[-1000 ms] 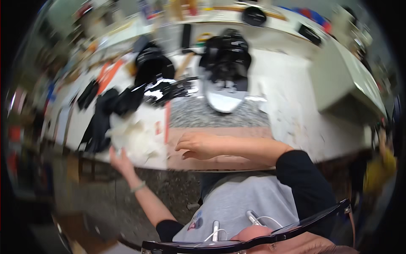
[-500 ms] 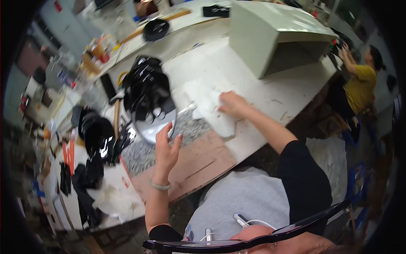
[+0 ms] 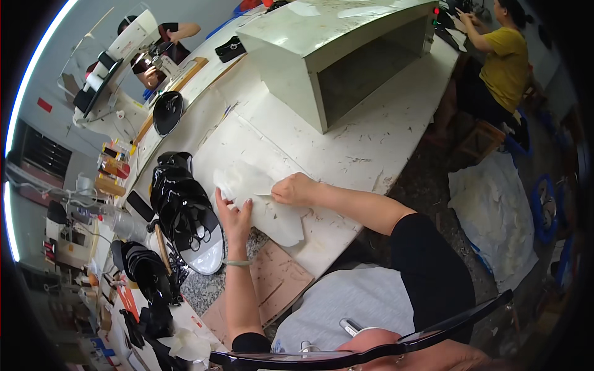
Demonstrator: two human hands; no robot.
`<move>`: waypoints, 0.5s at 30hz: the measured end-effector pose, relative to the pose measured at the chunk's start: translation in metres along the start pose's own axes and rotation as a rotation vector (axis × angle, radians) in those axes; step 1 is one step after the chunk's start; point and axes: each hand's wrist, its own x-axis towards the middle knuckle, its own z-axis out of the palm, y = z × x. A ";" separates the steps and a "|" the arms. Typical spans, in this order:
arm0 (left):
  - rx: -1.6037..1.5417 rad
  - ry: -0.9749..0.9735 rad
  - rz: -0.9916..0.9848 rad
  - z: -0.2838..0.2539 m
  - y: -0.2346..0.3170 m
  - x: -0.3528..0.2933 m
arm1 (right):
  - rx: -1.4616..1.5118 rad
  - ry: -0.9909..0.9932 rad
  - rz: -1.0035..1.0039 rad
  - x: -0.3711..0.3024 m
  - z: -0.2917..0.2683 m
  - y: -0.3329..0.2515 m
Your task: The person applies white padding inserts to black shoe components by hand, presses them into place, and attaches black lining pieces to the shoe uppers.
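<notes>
Thin white cut sheets (image 3: 279, 224) lie in a loose pile on the white table in front of me. My right hand (image 3: 294, 189) is closed, its fingertips pinched at the edge of an upper white piece (image 3: 247, 176). On the left side of that piece is my left hand (image 3: 235, 221), thumb and fingers apart, fingertips at its border. Whether they touch it is hard to make out. Just left of this hand lies a stack of glossy black shoe uppers (image 3: 185, 201) with a pale lining at the near end.
A pinkish board (image 3: 281, 281) and a speckled stone slab (image 3: 207, 292) lie near me. A hammer (image 3: 162, 247) rests beside more black pieces (image 3: 145, 272). The pale green box (image 3: 284, 80) stands at the back. Two people work nearby, one (image 3: 510, 68) at right, one (image 3: 176, 46) by a sewing machine (image 3: 133, 40).
The view has swung, so the table and box appear further left. My hands have come closer together, and my right hand now pinches at a white piece.
</notes>
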 end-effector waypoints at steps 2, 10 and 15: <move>-0.156 -0.034 -0.106 0.001 0.005 0.000 | 0.026 0.160 0.008 -0.005 -0.012 -0.005; -0.189 -0.079 -0.127 0.008 -0.016 -0.009 | 0.462 0.588 0.480 -0.041 -0.123 0.076; -0.267 -0.035 -0.127 0.007 -0.026 -0.012 | -0.136 0.323 0.808 0.014 -0.160 0.258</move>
